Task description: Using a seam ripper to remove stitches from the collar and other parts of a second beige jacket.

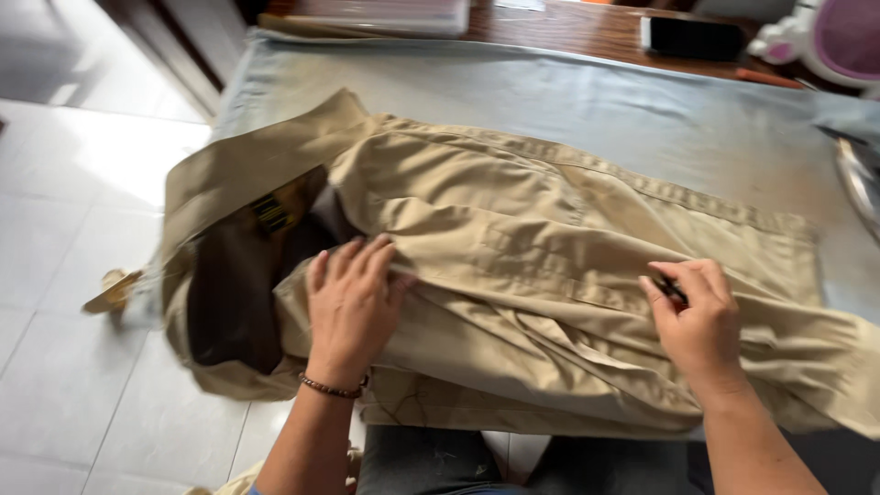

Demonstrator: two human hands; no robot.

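A pair of khaki trousers [513,229] lies across a table covered with a pale blue cloth [587,101], the waistband hanging over the left edge with a dark lining and a label showing. My left hand [353,307] rests flat on the fabric near the waist, fingers spread, a beaded bracelet on the wrist. My right hand [698,321] is curled on the trouser leg to the right, pinching a small dark object [672,291] against the fabric; what it is cannot be made out.
A dark phone [692,38] lies on the wooden table top at the back. A pink and white round object [839,41] stands at the back right. A clear plastic box [385,16] sits at the back. White floor tiles [64,229] spread to the left.
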